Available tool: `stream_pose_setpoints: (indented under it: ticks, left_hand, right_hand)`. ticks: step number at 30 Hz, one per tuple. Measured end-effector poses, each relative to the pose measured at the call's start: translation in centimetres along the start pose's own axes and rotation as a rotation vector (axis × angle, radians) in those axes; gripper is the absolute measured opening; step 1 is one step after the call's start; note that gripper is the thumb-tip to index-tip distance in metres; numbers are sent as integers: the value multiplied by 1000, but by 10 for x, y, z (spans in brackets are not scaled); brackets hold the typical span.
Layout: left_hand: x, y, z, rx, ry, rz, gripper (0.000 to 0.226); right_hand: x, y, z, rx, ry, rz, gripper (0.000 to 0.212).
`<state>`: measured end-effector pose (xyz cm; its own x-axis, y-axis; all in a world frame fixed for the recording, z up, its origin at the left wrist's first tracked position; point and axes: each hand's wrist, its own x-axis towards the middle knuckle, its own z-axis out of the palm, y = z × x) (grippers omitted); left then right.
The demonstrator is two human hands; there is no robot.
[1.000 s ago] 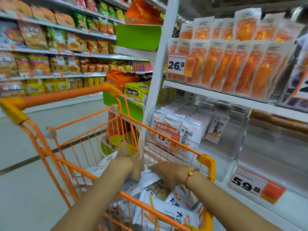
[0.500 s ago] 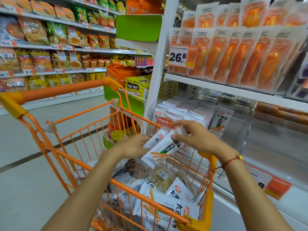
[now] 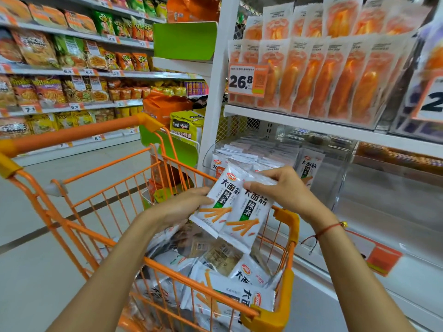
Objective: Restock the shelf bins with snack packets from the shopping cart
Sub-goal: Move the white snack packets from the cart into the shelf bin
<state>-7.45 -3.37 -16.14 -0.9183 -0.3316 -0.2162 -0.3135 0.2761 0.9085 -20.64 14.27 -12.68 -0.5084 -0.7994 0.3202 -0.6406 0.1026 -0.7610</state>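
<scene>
Since half a second before, both hands had lifted higher: the left hand (image 3: 182,207) and right hand (image 3: 285,190) each held a grip clamped on two white snack packets (image 3: 236,209) reading "大面筋 辣条", above the orange cart (image 3: 285,236), near the clear shelf bin (image 3: 335,178); the price tag (image 3: 247,80) read "26.8"

Supermarket aisle: pale grey floor (image 3: 36,271), stocked snack shelving (image 3: 72,73) far side.

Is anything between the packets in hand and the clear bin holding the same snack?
Nothing visible blocks the way. Both hands, left hand and right hand, hold two white packets above the cart rim, and the clear bin lies just beyond, its open top facing them.
</scene>
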Motion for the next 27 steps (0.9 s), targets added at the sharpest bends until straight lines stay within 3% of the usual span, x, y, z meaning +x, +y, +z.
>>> stream_pose_setpoints:
  ticks: [3, 6, 8, 10, 14, 16, 17, 18, 20, 22, 24, 27]
  left_hand:
    - [-2, 1, 1, 39, 28, 16, 38]
    - [-5, 7, 8, -5, -11, 41, 43]
    - [-4, 9, 11, -62, -30, 53, 42]
    - [-4, 11, 14, -97, -30, 45, 21]
    - [-9, 10, 7, -28, 38, 54, 46]
    - [-9, 6, 1, -21, 168, 60, 50]
    - [-8, 4, -3, -35, 238, 47, 48]
    - [-7, 2, -7, -59, 289, 26, 44]
    - [-4, 0, -13, -115, 343, -16, 31]
    - [-2, -1, -15, -127, 366, -39, 34]
    - [0, -1, -16, -147, 367, -68, 47]
    - [-2, 1, -12, -204, 332, -51, 56]
  right_hand:
    - [2, -5, 4, 90, -34, 37, 28]
    - [9, -6, 22, 103, 167, -49, 39]
    - [13, -6, 35, 25, 341, -93, 31]
    - [15, -7, 45, -82, 471, -133, 20]
    - [16, -8, 54, -397, 672, -239, 35]
    - [16, -10, 48, -436, 653, -168, 39]
    - [15, -10, 43, -453, 525, -95, 34]
    - [13, -9, 37, -470, 283, -13, 26]
    - [7, -8, 35, -531, -421, 146, 18]
    - [-4, -2, 50, -667, -960, 293, 39]
    - [-12, 8, 67, -846, -1110, 400, 56]
    - [-11, 17, 67, -854, -1020, 345, 44]
